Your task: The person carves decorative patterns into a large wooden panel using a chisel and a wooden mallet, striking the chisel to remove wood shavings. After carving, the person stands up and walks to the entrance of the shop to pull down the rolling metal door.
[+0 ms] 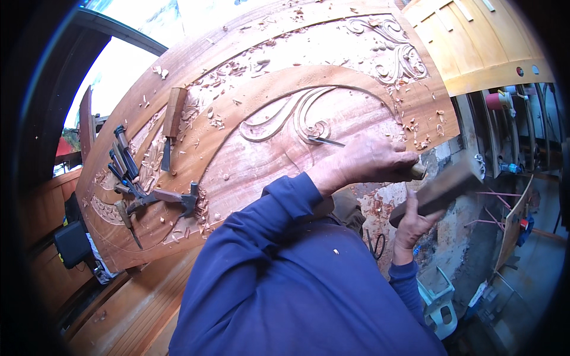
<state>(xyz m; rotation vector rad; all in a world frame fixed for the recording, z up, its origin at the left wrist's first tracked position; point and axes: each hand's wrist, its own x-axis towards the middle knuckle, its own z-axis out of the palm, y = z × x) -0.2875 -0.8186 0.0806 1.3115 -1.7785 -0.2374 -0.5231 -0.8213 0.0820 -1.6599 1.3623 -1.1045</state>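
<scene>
My left hand [368, 159] is closed round a carving chisel [328, 142]. Its metal tip rests by a curled scroll [319, 127] carved in low relief on a large wooden panel [270, 172]. The butt of the chisel's handle sticks out of the fist toward the right. Wrapped round a blocky wooden mallet [442, 188], my right hand [414, 230] is just beyond the panel's near right edge. The mallet is blurred and stands a little apart from the chisel's butt.
Several chisels [123, 155], a hammer [189, 200] and a wooden-handled chisel [173, 113] lie on the panel's left part. Wood shavings [219, 77] cover much of its surface. A pale green plastic stool [442, 311] stands at lower right. A dark case [71, 243] is at far left.
</scene>
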